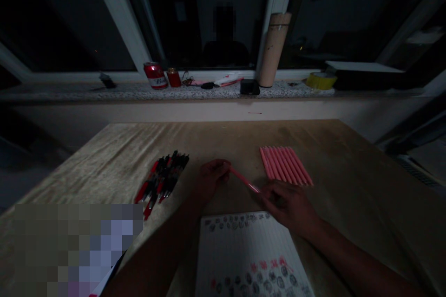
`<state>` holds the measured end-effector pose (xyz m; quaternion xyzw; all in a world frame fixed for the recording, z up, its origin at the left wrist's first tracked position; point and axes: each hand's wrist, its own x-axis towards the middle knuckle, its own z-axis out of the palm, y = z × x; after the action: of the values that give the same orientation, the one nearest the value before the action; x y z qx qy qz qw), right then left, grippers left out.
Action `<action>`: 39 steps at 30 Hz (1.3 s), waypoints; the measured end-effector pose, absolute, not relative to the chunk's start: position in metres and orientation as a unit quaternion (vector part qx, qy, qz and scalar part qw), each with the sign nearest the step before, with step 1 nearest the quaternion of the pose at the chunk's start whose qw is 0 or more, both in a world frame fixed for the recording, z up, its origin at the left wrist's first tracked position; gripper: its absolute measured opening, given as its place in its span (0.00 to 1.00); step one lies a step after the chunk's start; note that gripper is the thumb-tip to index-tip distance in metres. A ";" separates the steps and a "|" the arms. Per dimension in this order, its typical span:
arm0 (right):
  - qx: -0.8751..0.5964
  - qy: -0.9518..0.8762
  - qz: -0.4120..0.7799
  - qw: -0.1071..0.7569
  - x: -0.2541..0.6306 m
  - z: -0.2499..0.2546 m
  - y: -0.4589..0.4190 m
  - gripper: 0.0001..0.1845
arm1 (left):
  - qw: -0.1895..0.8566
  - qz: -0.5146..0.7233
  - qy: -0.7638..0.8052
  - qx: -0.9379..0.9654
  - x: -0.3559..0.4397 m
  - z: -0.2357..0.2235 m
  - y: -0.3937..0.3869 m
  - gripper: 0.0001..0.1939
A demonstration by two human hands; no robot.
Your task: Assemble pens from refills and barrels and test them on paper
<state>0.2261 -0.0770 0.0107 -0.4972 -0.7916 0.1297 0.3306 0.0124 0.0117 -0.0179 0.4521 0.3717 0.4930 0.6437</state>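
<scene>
A slim pink pencil-like stick (pixel 244 180) slants down to the right between my two hands, above the bare table just behind the notebook. My left hand (pixel 216 170) pinches its far left end. The near right end is in the closed fingers of my right hand (pixel 287 204), and there is a pale glint on the stick close to it. Beyond my right hand lies a neat row of several similar pink sticks (pixel 285 165). An open lined notebook (pixel 244 246), with dark round scribbles and red marks, lies below both hands.
Left of my left hand is a loose pile of red and black pens (pixel 162 178). Along the windowsill (pixel 128 93) stand a red can (pixel 155 75), a small red jar (pixel 173 77), a cardboard tube (pixel 275 51) and a yellow tape roll (pixel 320 80). The lower left is blurred out.
</scene>
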 end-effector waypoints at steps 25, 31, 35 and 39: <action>-0.702 -0.672 -0.049 0.231 0.249 0.009 -0.054 0.19 | 0.629 0.483 0.348 0.501 0.015 -0.020 0.011 0.18; -0.710 -0.680 -0.061 0.173 0.246 0.007 -0.050 0.21 | 0.626 0.478 0.338 0.516 0.013 -0.022 0.011 0.16; -0.717 -0.675 -0.074 0.157 0.241 0.008 -0.047 0.20 | 0.632 0.473 0.333 0.516 0.014 -0.024 0.012 0.17; -0.720 -0.675 -0.087 0.137 0.237 0.009 -0.045 0.19 | 0.637 0.469 0.338 0.510 0.014 -0.025 0.013 0.18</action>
<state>0.2369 -0.0453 0.0087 -0.7200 -0.6747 -0.0873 0.1369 0.0139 0.0130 -0.0245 0.5101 0.3377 0.4688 0.6372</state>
